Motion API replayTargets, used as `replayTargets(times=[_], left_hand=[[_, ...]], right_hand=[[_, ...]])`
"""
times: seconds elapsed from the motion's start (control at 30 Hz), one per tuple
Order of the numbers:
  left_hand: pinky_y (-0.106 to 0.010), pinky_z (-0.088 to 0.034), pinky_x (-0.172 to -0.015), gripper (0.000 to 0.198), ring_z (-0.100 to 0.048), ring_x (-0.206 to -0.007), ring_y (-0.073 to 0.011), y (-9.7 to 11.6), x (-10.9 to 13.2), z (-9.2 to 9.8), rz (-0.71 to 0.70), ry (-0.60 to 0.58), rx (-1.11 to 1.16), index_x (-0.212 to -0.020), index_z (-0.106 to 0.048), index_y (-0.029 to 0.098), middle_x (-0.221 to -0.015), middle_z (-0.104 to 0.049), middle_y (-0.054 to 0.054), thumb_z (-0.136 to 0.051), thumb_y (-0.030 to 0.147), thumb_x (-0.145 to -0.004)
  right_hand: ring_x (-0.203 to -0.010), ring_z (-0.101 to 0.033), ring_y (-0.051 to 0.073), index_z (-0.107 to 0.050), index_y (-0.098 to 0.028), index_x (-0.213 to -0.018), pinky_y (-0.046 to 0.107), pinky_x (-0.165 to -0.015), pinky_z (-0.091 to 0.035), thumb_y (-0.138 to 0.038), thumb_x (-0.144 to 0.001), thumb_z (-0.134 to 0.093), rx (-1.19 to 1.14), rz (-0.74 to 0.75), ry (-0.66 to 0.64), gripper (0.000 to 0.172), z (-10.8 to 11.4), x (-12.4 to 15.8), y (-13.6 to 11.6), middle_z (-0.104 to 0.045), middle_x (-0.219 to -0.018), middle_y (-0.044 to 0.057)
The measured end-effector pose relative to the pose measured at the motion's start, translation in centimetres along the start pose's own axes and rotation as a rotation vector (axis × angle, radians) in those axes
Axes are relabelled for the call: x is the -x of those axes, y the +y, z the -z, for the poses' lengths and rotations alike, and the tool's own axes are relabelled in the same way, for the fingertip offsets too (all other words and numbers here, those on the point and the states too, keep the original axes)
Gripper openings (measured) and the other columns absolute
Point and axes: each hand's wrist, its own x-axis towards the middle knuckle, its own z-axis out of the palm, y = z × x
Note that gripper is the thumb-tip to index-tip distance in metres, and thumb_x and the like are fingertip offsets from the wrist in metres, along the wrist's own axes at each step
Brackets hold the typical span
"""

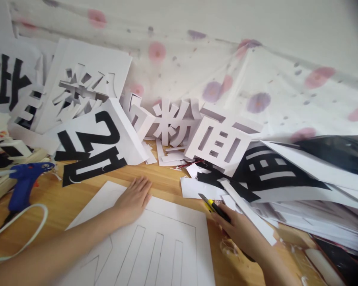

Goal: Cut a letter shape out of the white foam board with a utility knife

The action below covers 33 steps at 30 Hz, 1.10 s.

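A white foam-like sheet with pencilled outlines of long bars lies on the wooden table in front of me. My left hand rests flat on its far edge, fingers stretched out together and holding nothing. To the right of the sheet, my right hand is closed around a black and yellow utility knife. The knife's blade is out and points up and to the left, apart from the sheet. Loose white paper scraps lie just beyond the blade.
A blue glue gun with a white cable loop stands at the left. Cut-out white characters lean along the back, beside black printed character sheets. Stacked sheets and a white strip lie at the right.
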Motion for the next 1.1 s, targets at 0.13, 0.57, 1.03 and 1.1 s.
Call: replayTargets(times=[0.13, 0.57, 1.03, 1.1], left_hand=[[-0.043, -0.017, -0.109, 0.056, -0.018, -0.134, -0.0240, 0.0, 0.1, -0.1, 0.008, 0.017, 0.044, -0.135, -0.031, 0.003, -0.144, -0.025, -0.014, -0.018, 0.036, -0.091], [-0.040, -0.023, -0.108, 0.048, -0.026, -0.131, -0.0234, -0.8, 0.0, -0.6, -0.037, 0.099, 0.143, -0.131, -0.034, 0.004, -0.139, -0.036, -0.016, -0.028, 0.029, -0.090], [-0.040, -0.021, -0.109, 0.048, -0.025, -0.132, -0.0238, -0.6, 0.1, -0.5, -0.047, 0.097, 0.171, -0.132, -0.033, 0.005, -0.140, -0.035, -0.016, -0.030, 0.030, -0.091], [-0.040, -0.021, -0.109, 0.048, -0.025, -0.132, -0.0245, -0.6, 0.1, -0.3, -0.046, 0.080, 0.157, -0.132, -0.033, 0.004, -0.140, -0.034, -0.016, -0.030, 0.030, -0.091]], right_hand=[[-0.057, -0.056, 0.015, -0.050, -0.023, -0.082, 0.025, -0.052, -0.035, -0.036, -0.089, -0.035, 0.139, 0.196, -0.051, 0.021, -0.9, 0.2, -1.0, -0.061, -0.064, 0.000], [-0.051, -0.058, 0.017, -0.045, -0.021, -0.076, 0.027, -0.042, -0.015, -0.029, -0.088, -0.044, 0.688, 0.486, -0.018, 0.014, -5.6, -2.3, -9.6, -0.062, -0.061, -0.002], [-0.049, -0.057, 0.017, -0.044, -0.021, -0.073, 0.026, -0.042, -0.017, -0.028, -0.088, -0.045, 0.706, 0.501, -0.023, 0.016, -6.7, -2.2, -9.4, -0.061, -0.061, -0.001], [-0.049, -0.057, 0.016, -0.044, -0.021, -0.073, 0.026, -0.042, -0.017, -0.028, -0.088, -0.045, 0.704, 0.510, -0.027, 0.016, -6.8, -2.2, -9.4, -0.060, -0.061, -0.002]])
